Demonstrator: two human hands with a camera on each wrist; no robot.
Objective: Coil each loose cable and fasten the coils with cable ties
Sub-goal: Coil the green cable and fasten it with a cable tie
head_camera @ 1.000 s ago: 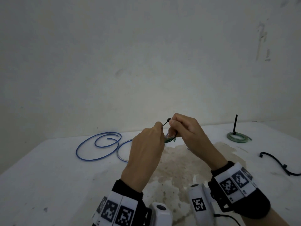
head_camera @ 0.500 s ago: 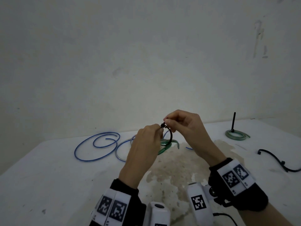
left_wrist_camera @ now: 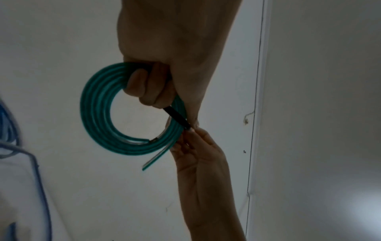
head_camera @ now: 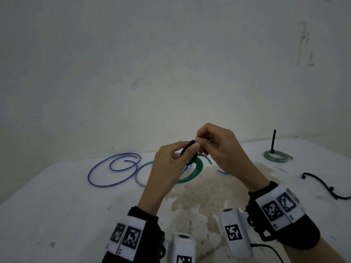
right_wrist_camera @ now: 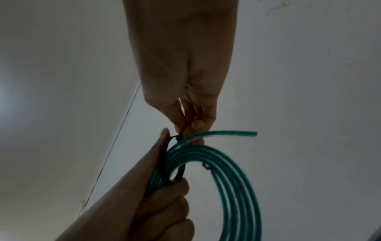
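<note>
Out to the left of the grip, a loose blue cable (head_camera: 114, 168) lay in open loops on the white table (head_camera: 57, 215). The left hand (head_camera: 169, 168) was curled around a green cable coil (left_wrist_camera: 98, 112), holding it above the table; the coil hung below the fingers, its free end (right_wrist_camera: 233, 132) pointing away to the right. A black cable tie (head_camera: 187, 154) looped loosely around the coil's strands at the grip. The right hand (head_camera: 220, 147) met the left at the top of that loop, pinching the tie's strap beside its head. Further right stood a tied green coil (head_camera: 277, 156), its black tie tail (head_camera: 273, 140) upright, and a spare black tie (head_camera: 322, 186) lay curved near the table edge.
</note>
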